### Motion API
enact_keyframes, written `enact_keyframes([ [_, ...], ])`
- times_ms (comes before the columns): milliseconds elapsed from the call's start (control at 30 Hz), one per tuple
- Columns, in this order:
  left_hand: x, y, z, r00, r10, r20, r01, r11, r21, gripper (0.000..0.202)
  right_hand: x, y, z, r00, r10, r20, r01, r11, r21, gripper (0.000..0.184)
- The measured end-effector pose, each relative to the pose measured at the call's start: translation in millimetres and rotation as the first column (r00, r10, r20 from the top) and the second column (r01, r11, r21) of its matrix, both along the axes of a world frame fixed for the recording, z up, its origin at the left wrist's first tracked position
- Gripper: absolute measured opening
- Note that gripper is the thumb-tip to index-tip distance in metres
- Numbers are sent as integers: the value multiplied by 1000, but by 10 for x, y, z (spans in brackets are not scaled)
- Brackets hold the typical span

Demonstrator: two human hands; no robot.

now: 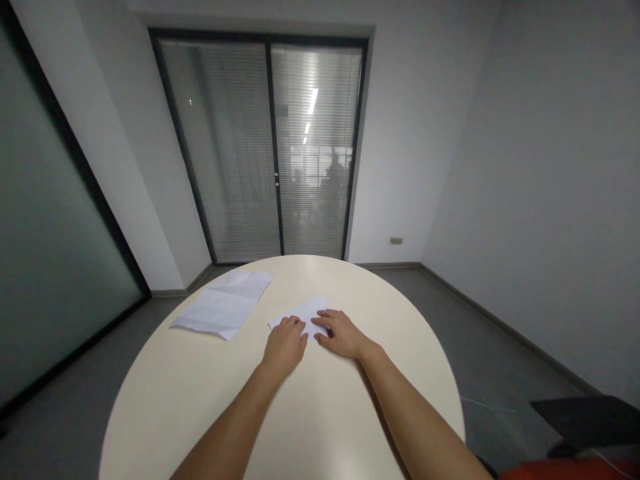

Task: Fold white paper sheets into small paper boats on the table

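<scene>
A small folded sheet of white paper [309, 309] lies on the round table, partly hidden under both of my hands. My left hand [286, 345] rests over its left side, fingers bent and close together, the thumb on the near side; the fingertips press onto the paper. From the right, my right hand [341, 333] reaches over the paper's right part with its fingers apart and lightly bent, the tips touching the sheet. How the paper is folded beneath the hands cannot be made out.
A larger creased white sheet [225, 303] lies at the table's far left, its near corner by the left rim. The round cream table [200, 407] fills the foreground. Beyond stand glass doors with blinds [225, 153]. A black chair part [585, 420] is at lower right.
</scene>
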State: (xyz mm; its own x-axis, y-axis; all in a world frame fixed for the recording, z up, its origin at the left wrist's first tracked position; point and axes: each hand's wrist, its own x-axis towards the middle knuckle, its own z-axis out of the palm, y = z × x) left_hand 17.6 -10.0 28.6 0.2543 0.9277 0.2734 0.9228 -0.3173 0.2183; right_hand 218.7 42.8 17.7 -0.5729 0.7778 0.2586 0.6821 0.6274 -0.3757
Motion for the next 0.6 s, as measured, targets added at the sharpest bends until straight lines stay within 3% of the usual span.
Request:
enact_keyframes([
  [333,-86,77,-50,997,71,27,-70,997,-13,32,-21,-45,39,999,33,6,-34,998,58,47],
  [600,-100,50,-34,993,108,-41,-108,994,13,27,-32,-33,6,1000,-18,13,17,999,48,52],
])
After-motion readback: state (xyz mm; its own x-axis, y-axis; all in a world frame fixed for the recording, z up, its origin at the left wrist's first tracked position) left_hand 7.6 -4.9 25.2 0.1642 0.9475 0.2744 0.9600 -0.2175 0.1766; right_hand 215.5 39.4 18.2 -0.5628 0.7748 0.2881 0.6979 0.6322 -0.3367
